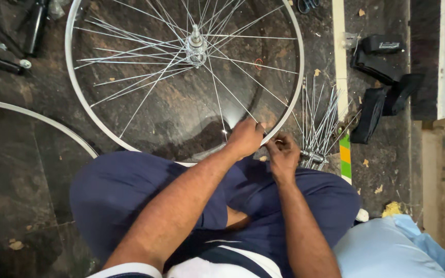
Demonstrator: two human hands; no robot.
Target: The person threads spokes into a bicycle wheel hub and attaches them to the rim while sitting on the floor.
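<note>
A silver bicycle wheel rim (81, 105) lies flat on the dark floor, its thin spokes running to a metal hub (197, 47). My left hand (244, 139) pinches a spoke right at the inside of the rim's near edge. Just outside the rim, my right hand (283, 154) has its fingers closed on something small against the rim; what it is stays hidden by the fingers. My legs in dark blue trousers (130, 190) are crossed under both arms.
A fan of loose spokes (318, 118) lies to the right of the rim. Folded black inner tubes (379, 77) rest further right. A second rim's arc (37, 121) curves at left. Black bicycle frame tubes (6, 31) sit top left. A light blue cloth (387, 247) is bottom right.
</note>
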